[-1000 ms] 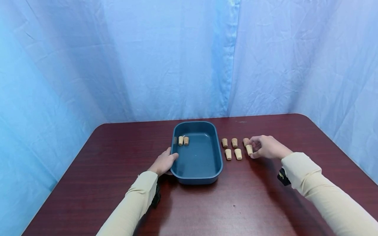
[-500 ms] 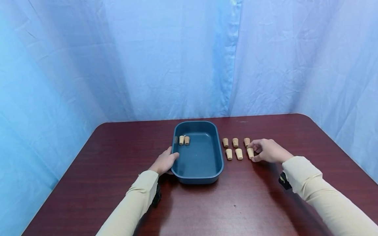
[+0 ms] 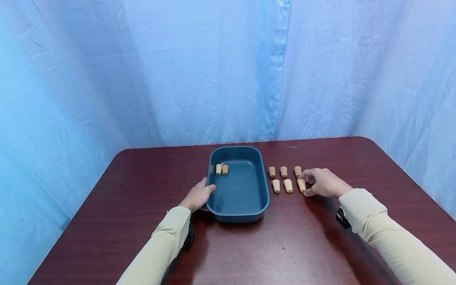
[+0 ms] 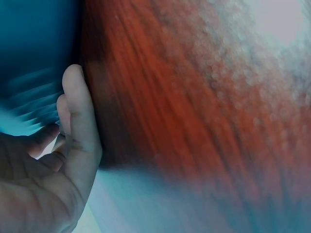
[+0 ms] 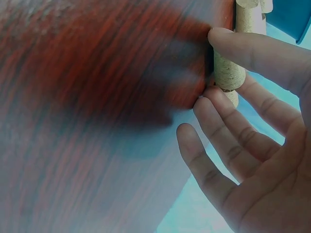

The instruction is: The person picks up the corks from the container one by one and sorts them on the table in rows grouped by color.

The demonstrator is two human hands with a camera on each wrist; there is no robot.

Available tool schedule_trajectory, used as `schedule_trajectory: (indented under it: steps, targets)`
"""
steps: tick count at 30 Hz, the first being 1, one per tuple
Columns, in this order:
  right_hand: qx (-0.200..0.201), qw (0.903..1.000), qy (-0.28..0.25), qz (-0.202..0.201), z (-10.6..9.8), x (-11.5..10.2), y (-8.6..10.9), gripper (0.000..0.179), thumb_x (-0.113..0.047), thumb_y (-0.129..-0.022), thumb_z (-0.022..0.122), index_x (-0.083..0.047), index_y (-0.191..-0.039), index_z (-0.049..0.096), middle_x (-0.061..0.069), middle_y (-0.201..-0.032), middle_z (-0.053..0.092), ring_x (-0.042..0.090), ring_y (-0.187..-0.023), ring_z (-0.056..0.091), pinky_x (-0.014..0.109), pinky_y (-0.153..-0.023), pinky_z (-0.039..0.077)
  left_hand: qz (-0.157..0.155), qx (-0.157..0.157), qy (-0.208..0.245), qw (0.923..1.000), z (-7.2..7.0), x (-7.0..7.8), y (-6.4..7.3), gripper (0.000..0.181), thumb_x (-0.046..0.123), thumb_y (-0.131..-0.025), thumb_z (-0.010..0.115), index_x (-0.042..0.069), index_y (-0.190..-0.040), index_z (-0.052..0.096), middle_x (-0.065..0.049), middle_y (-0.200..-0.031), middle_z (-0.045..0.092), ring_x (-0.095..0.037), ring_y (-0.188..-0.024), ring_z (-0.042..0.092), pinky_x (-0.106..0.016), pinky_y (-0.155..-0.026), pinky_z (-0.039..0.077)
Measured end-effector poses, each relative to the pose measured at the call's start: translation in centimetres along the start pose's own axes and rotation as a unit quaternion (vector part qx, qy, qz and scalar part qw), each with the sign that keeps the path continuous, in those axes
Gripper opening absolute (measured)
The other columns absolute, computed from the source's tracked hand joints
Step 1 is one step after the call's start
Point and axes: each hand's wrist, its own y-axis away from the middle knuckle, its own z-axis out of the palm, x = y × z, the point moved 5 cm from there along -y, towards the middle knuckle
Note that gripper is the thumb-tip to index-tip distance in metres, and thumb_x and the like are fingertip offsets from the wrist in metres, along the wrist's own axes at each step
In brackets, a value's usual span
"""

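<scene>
Glossy, wood-grained red-brown counter was backed by creased blue curtains. On it, a pale, tapered, grainy cork was pinched by the right grip; left of that grip, a smooth, round-cornered blue tray was held at one side by the left grip.

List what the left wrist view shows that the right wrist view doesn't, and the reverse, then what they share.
Only the left wrist view: the left hand, up against the side of the blue tray.

Only the right wrist view: the right hand, with a pale cork between thumb and fingers, and other corks close by.

Both: the reddish-brown table and the tray, of which the right wrist view catches just a corner.
</scene>
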Motion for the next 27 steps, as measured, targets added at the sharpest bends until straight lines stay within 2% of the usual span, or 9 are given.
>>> schedule_trajectory:
  steps: [13, 27]
  targets:
    - [-0.004, 0.9997, 0.023, -0.001, -0.06, -0.1, -0.07, 0.038, -0.008, -0.077, 0.084, 0.0, -0.112, 0.071, 0.014, -0.101, 0.064, 0.035, -0.098, 0.062, 0.052, -0.086, 0.052, -0.001, 0.0, 0.005, 1.0, -0.01, -0.03, -0.23, 0.06, 0.024, -0.102, 0.04, 0.002, -0.157, 0.03, -0.026, -0.146, 0.047, -0.037, -0.109, 0.063, -0.044, -0.073, 0.061]
    - [-0.004, 1.0, 0.006, -0.004, -0.09, -0.05, -0.04, 0.045, -0.007, -0.078, 0.084, 0.003, -0.119, 0.068, 0.013, -0.101, 0.064, 0.036, -0.1, 0.062, 0.048, -0.083, 0.053, -0.002, -0.003, 0.007, 1.0, 0.0, -0.09, -0.39, 0.061, 0.024, -0.102, 0.04, 0.002, -0.157, 0.029, -0.026, -0.146, 0.047, -0.037, -0.11, 0.062, -0.044, -0.073, 0.061]
